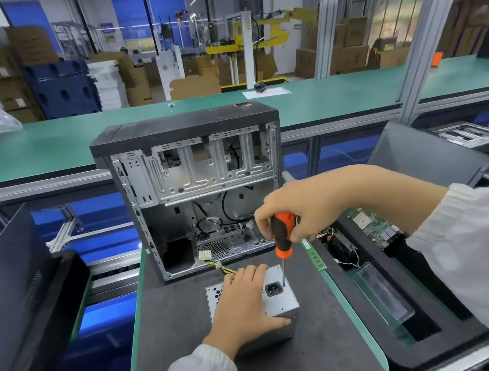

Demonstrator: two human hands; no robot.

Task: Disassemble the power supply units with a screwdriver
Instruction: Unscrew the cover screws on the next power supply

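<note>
Left hand (241, 304) presses spread fingers on the rigid, weighty grey metal power supply unit (280, 300); right hand (298, 209) grips the orange-black screwdriver (282, 236).

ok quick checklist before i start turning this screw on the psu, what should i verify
1. Power supply unit steadied: ok, left hand lies on top, thumb on its near edge.
2. Screwdriver gripped: ok, right hand wraps the orange and black handle.
3. Tip seated in a screw head: cannot tell; it meets the face beside the power socket.
4. Shaft upright: ok, near vertical.
5. Yellow cable out of the way: ok, behind the unit.
6. Unit flat on the black mat: ok.
</note>
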